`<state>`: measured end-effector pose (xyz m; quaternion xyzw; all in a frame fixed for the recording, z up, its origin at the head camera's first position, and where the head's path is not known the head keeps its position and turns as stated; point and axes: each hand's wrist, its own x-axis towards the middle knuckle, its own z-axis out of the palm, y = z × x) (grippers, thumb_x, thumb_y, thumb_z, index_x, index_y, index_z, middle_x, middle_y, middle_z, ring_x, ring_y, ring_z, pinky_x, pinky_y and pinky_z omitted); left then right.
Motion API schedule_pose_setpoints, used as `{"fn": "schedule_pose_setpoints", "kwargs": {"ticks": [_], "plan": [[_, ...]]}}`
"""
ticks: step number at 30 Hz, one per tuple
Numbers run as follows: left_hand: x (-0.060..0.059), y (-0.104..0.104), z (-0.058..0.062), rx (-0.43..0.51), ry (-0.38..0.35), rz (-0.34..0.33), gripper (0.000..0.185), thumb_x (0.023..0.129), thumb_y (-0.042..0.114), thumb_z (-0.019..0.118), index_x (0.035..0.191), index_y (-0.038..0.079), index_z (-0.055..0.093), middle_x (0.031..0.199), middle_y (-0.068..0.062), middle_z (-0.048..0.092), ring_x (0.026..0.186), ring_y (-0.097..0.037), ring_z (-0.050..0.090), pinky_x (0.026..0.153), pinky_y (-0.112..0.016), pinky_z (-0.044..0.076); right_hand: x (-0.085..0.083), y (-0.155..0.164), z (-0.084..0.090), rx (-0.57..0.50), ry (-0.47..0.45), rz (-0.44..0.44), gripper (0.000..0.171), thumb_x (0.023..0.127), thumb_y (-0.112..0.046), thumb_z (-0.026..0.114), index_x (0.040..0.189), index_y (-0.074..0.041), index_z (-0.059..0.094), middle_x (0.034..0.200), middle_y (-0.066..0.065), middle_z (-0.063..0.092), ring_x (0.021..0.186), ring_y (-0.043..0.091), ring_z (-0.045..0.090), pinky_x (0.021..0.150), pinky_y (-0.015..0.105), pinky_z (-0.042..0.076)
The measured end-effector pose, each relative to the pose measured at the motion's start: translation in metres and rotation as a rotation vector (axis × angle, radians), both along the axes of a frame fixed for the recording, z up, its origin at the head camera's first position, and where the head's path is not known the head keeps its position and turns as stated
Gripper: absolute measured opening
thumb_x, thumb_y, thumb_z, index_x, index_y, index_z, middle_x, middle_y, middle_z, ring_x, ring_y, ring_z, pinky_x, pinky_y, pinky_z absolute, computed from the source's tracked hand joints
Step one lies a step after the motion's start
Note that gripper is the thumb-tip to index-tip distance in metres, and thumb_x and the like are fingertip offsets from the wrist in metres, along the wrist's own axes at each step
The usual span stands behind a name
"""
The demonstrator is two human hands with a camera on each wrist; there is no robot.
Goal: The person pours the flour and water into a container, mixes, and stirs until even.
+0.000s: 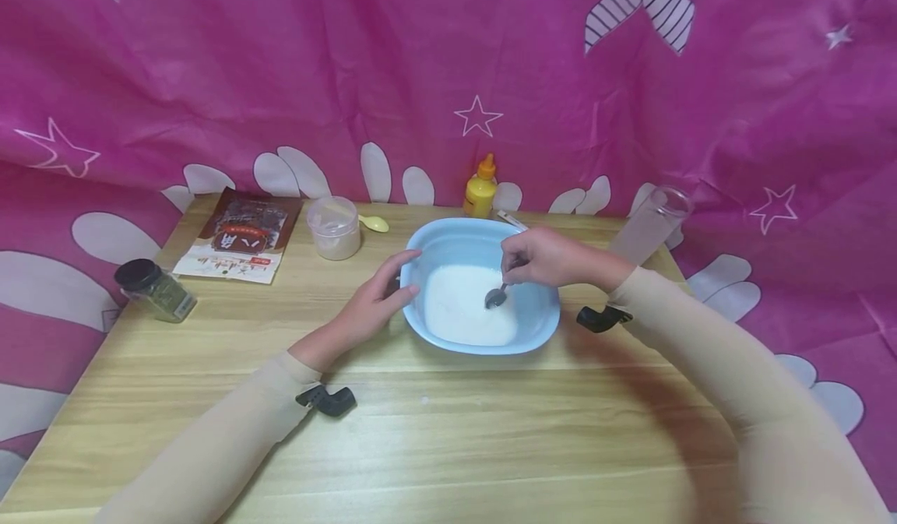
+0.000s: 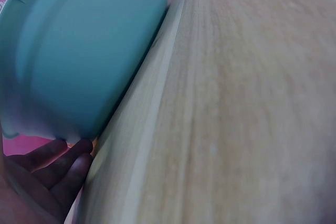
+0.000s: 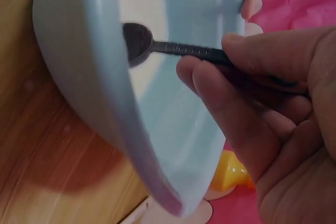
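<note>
A light blue plastic basin (image 1: 551,318) stands on the table with a layer of white powder (image 1: 462,310) in its bottom. My left hand (image 1: 371,298) grips its left rim, thumb at the edge; in the left wrist view, fingers (image 2: 73,174) rest against the outer wall low down. My right hand (image 1: 543,258) pinches the handle of a small black measuring spoon (image 3: 137,43) between thumb and fingers. The bowl of the spoon hangs inside the basin, over the powder in the head view.
Behind the basin stands a yellow squeeze bottle (image 1: 480,189). To the left are a clear cup (image 1: 335,232), a yellow spoon (image 1: 374,223), a brown-and-white packet (image 1: 241,236) and a black-lidded jar (image 1: 157,290). A tall clear container (image 1: 648,228) is at the back right, before a pink curtain (image 1: 392,57).
</note>
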<state>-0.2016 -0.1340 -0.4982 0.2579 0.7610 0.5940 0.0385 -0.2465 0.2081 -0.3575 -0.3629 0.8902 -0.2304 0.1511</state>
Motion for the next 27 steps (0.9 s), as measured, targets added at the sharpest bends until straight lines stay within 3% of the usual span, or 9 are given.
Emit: {"fn": "schedule_pose_setpoints", "kwargs": {"ticks": [5, 12, 19, 27], "plan": [[0.001, 0.000, 0.000, -0.005, -0.012, 0.005, 0.059, 0.116, 0.029, 0.061, 0.171, 0.025, 0.040, 0.177, -0.011, 0.037, 0.153, -0.040, 0.051, 0.126, -0.059, 0.044, -0.002, 0.007, -0.001, -0.013, 0.100, -0.018, 0.020, 0.095, -0.003, 0.088, 0.088, -0.016, 0.075, 0.087, -0.008, 0.077, 0.085, 0.013, 0.073, 0.081, 0.036, 0.067], [0.001, 0.001, -0.001, -0.010, -0.010, 0.008, 0.060, 0.116, 0.028, 0.060, 0.172, 0.025, 0.039, 0.177, -0.012, 0.037, 0.153, -0.040, 0.051, 0.126, -0.058, 0.045, 0.000, 0.016, 0.000, -0.131, 0.258, -0.058, 0.015, 0.093, -0.001, 0.090, 0.092, -0.012, 0.080, 0.088, -0.005, 0.079, 0.082, 0.015, 0.073, 0.075, 0.036, 0.066], [0.001, 0.001, -0.001, -0.008, -0.004, 0.008, 0.060, 0.116, 0.028, 0.060, 0.172, 0.024, 0.039, 0.177, -0.013, 0.037, 0.153, -0.041, 0.051, 0.125, -0.058, 0.046, 0.005, 0.029, 0.000, -0.246, 0.312, -0.132, 0.015, 0.091, 0.001, 0.091, 0.094, -0.010, 0.080, 0.093, -0.001, 0.081, 0.090, 0.019, 0.078, 0.087, 0.045, 0.070], [0.001, 0.001, 0.001, -0.004, -0.008, 0.010, 0.060, 0.116, 0.027, 0.061, 0.171, 0.024, 0.040, 0.177, -0.013, 0.038, 0.152, -0.042, 0.052, 0.124, -0.059, 0.047, 0.017, 0.044, 0.001, -0.375, 0.390, -0.145, 0.018, 0.088, 0.004, 0.092, 0.093, -0.009, 0.080, 0.093, 0.001, 0.082, 0.085, 0.019, 0.079, 0.084, 0.019, 0.065]]}}
